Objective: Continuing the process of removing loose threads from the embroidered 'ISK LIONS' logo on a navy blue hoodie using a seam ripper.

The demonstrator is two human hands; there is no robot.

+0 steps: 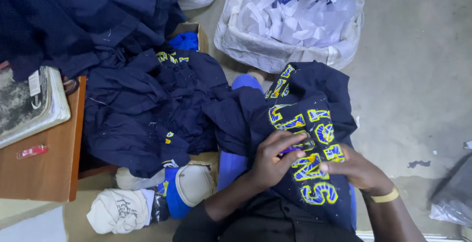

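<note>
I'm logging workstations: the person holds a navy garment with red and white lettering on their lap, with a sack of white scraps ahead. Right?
Not quite. In the head view the navy garment has yellow and blue lettering, not red and white. Both hands, left and right, hold it; the sack of white scraps lies ahead.

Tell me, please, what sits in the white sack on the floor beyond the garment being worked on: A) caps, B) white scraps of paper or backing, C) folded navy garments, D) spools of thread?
B: the white sack is filled with torn white scraps, beyond the navy garment.

Scrap bin (pixel 275 50) behind lap garment (pixel 305 124)
</note>
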